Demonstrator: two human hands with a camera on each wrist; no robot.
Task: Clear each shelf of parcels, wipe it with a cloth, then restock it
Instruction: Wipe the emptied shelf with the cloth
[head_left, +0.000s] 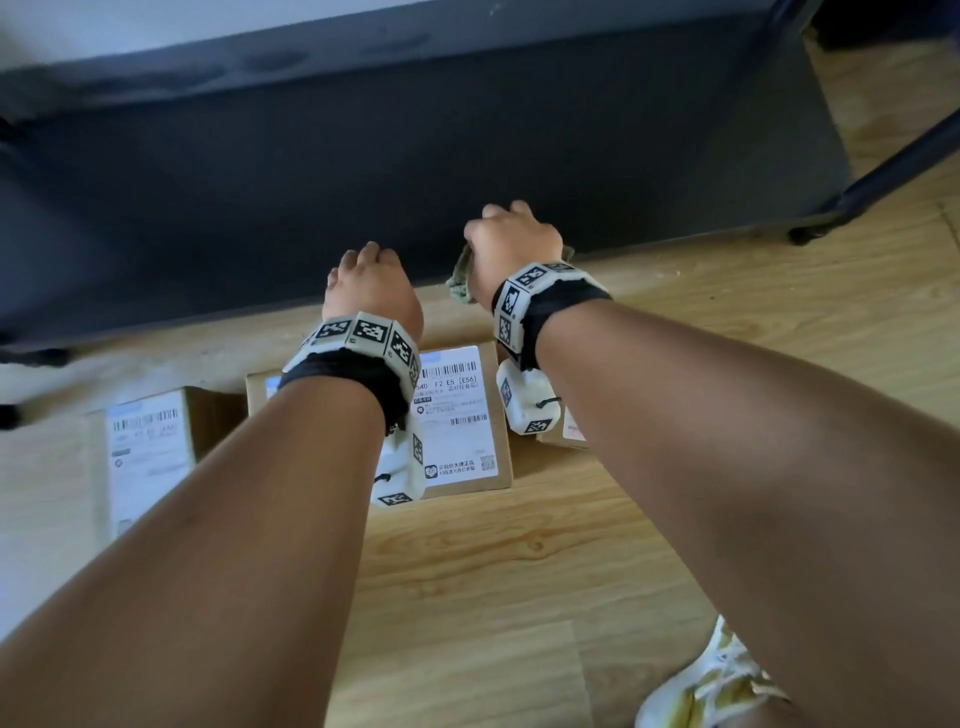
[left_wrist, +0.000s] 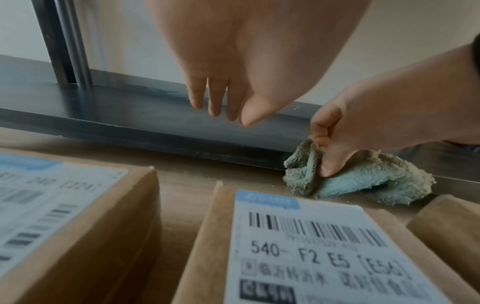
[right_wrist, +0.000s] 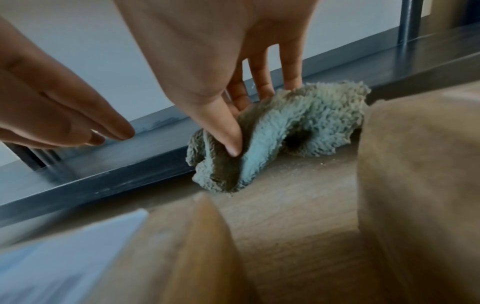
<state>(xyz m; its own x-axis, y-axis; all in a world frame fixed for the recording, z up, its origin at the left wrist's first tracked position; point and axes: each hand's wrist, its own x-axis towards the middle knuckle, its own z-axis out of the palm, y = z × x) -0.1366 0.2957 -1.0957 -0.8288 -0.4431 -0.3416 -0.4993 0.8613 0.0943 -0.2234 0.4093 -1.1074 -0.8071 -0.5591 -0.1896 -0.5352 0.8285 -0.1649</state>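
Step in hand: as I judge it, the bottom shelf (head_left: 467, 156) stands cleared, and the cloth is either about to wipe it or being set down after the wipe; I cannot tell which.
Right hand (head_left: 511, 244): centre of the head view, at the shelf's front edge; thumb and fingers (right_wrist: 228, 142) are clamped on the cloth.
Cloth (left_wrist: 363, 179): green-blue, fluffy, bunched; right of centre in the left wrist view, sagging to the wooden floor (head_left: 519, 597) just in front of the shelf edge.
Left hand (head_left: 371, 291): just left of centre in the head view, over the shelf's front edge; fingers (left_wrist: 215, 98) straight, close together, holding nothing.
Doing it well: if the wipe is still to come, spread the cloth flatter under the palm, since a bunched wad would cover little; wipe in overlapping passes from the back edge, at the top of the frame, toward the front; reach the corners by the uprights; the crumbs on the floor near the cloth suggest shaking it out first.
Risk: the parcels sit close to the shelf, so an elbow could nudge them.
Count, parcels: three cardboard boxes on the floor — left parcel (head_left: 145, 457), middle parcel (head_left: 462, 415), right parcel (head_left: 563, 434), the last largely hidden.
Count, cloths: one.
Count, shelves seen: one.
Count, hands: two.
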